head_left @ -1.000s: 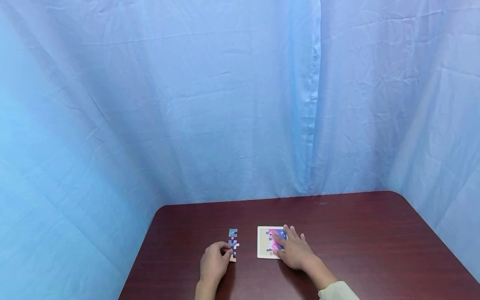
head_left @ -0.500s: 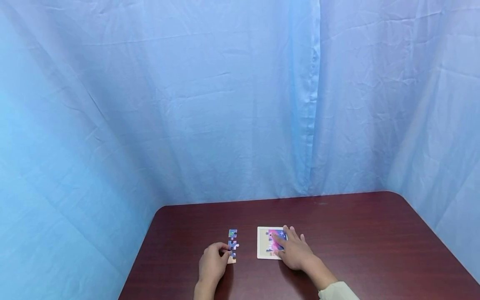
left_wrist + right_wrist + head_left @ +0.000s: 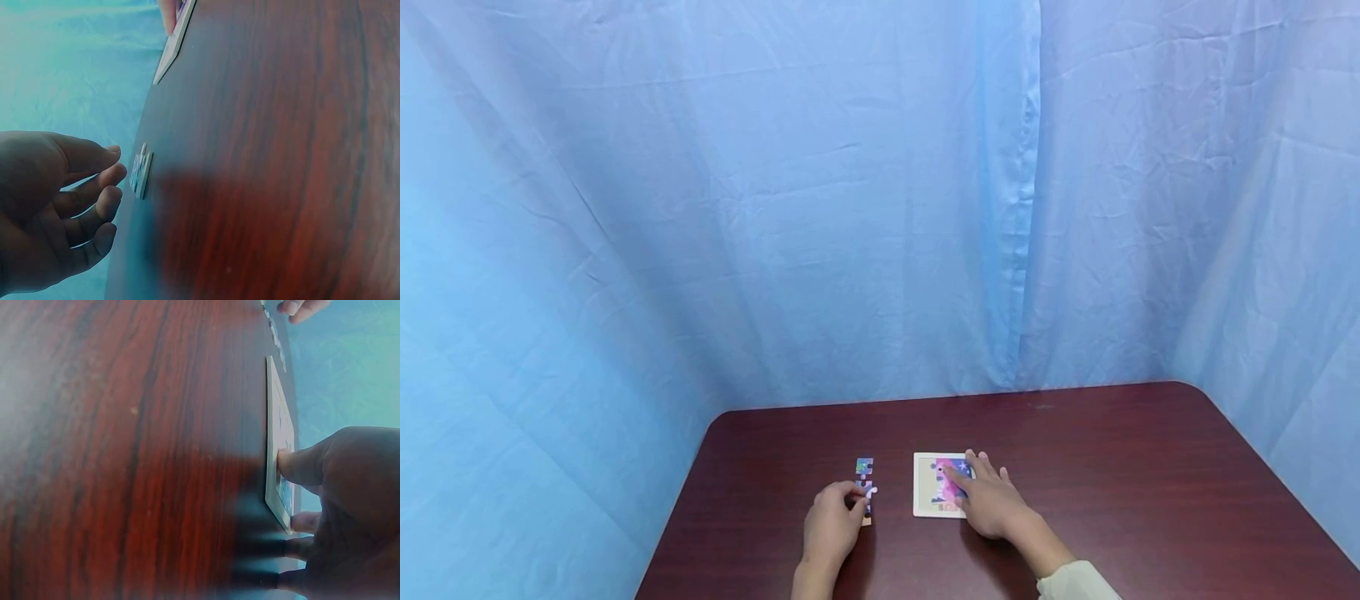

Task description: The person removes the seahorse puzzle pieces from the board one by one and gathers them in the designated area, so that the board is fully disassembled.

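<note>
A column of jigsaw pieces (image 3: 865, 467) lies on the table, blue at its far end. My left hand (image 3: 835, 521) hovers over the near part of the column and partly covers it. In the left wrist view, that hand's thumb and loosely bent fingers stand just short of the pieces (image 3: 142, 175), with nothing seen between them. To the right is a square puzzle tray (image 3: 924, 505) with a pale frame; a pink and blue picture fills its right part, while its left part shows bare beige. My right hand (image 3: 996, 504) rests spread on the tray's right side, thumb (image 3: 297, 465) and fingertips touching it.
The dark red-brown wooden table (image 3: 1112, 467) has rounded far corners. Light blue curtains (image 3: 880, 208) hang behind it and along both sides. A strip of table lies between the piece column and the tray.
My left hand has shifted slightly rightward, covering more of the column's near pieces. The right hand and the tray have stayed almost still.
</note>
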The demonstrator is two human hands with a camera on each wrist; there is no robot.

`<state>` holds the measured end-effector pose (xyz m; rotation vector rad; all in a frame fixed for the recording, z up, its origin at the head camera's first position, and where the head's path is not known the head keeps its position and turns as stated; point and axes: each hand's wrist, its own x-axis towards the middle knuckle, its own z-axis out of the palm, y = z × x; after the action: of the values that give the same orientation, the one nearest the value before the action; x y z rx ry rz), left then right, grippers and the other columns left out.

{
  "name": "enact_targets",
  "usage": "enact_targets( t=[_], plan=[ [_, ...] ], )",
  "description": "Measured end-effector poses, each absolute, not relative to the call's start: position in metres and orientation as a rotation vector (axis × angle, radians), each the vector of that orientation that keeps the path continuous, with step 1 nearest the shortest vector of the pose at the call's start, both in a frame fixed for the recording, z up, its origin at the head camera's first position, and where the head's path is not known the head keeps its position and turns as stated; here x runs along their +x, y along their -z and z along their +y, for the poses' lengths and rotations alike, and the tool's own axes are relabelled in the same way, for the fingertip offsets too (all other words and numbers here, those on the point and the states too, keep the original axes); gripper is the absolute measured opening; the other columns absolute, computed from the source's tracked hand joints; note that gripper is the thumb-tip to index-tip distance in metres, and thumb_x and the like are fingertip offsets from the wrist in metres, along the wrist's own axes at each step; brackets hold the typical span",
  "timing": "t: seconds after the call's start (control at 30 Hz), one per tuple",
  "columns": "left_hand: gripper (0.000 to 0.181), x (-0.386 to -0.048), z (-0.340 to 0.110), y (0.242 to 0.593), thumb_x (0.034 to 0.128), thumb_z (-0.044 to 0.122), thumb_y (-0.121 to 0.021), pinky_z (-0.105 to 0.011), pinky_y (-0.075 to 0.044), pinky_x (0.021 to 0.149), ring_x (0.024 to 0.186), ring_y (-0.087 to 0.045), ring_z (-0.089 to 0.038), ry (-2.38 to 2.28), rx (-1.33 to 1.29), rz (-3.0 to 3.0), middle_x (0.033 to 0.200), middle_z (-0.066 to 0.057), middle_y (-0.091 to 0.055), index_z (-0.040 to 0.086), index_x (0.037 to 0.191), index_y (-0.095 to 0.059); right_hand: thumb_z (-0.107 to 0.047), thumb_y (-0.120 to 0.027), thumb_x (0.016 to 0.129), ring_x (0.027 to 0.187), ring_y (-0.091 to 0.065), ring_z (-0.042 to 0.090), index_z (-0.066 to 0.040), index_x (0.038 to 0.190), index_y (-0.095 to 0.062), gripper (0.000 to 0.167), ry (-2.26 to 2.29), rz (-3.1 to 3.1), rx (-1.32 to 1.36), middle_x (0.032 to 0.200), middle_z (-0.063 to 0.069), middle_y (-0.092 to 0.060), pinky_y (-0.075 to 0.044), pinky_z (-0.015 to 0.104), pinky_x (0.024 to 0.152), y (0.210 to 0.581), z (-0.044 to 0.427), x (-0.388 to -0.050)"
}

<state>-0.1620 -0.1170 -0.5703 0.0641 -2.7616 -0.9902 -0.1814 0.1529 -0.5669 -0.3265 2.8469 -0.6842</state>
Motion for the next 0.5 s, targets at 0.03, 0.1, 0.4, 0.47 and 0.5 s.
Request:
enact_targets(
  t=[0.03,0.1,0.4,0.47,0.5],
  plan=[
    [0.009,-0.162,-0.116,0.570,0.0856,0.012,-0.084,-0.031,-0.049,0.064,0.077,-0.067,-0.009,0.986,0.054,-2.758,0.083,0.009,-0.071,0.017,0.092,-0.080,-0.013,-0.062,0.102,0.159,-0.023,0.053,-0.015,0.155,-0.054,0.053,0.682,2.848,-0.326,0.169,0.030,-0.030,-0.020,0.075,0.124,0.567,0.153,-0.181],
    [0.009,-0.162,-0.112,0.569,0.0858,0.013,-0.084,-0.032,-0.050,0.065,0.077,-0.068,-0.009,0.985,0.042,-2.759,0.085,0.008,-0.072,0.016,0.094,-0.081,-0.013,-0.063,0.102,0.159,-0.024,0.054,-0.015,0.155,-0.054,0.054,0.679,2.853,-0.331,0.169,0.030,-0.030,-0.020,0.075,0.124,0.567,0.153,-0.181],
    [0.009,-0.161,-0.095,0.568,0.0852,0.014,-0.085,-0.032,-0.053,0.069,0.081,-0.070,-0.011,0.969,-0.038,-2.744,0.085,0.009,-0.073,0.019,0.091,-0.080,-0.015,-0.064,0.102,0.158,-0.025,0.054,-0.014,0.155,-0.053,0.054,0.684,2.870,-0.349,0.168,0.031,-0.031,-0.021,0.076,0.123,0.571,0.153,-0.181],
    [0.010,-0.161,-0.092,0.568,0.0847,0.013,-0.086,-0.031,-0.052,0.067,0.078,-0.069,-0.010,0.977,-0.067,-2.743,0.083,0.009,-0.071,0.018,0.090,-0.080,-0.015,-0.065,0.102,0.158,-0.026,0.054,-0.013,0.155,-0.053,0.054,0.677,2.877,-0.354,0.168,0.031,-0.032,-0.022,0.076,0.123,0.571,0.154,-0.181],
    [0.010,-0.161,-0.090,0.567,0.0844,0.013,-0.086,-0.030,-0.051,0.066,0.076,-0.067,-0.009,0.978,-0.079,-2.746,0.082,0.010,-0.070,0.018,0.090,-0.080,-0.016,-0.065,0.102,0.158,-0.026,0.054,-0.013,0.155,-0.053,0.055,0.677,2.878,-0.354,0.168,0.031,-0.032,-0.022,0.075,0.123,0.571,0.154,-0.181]
  ],
)
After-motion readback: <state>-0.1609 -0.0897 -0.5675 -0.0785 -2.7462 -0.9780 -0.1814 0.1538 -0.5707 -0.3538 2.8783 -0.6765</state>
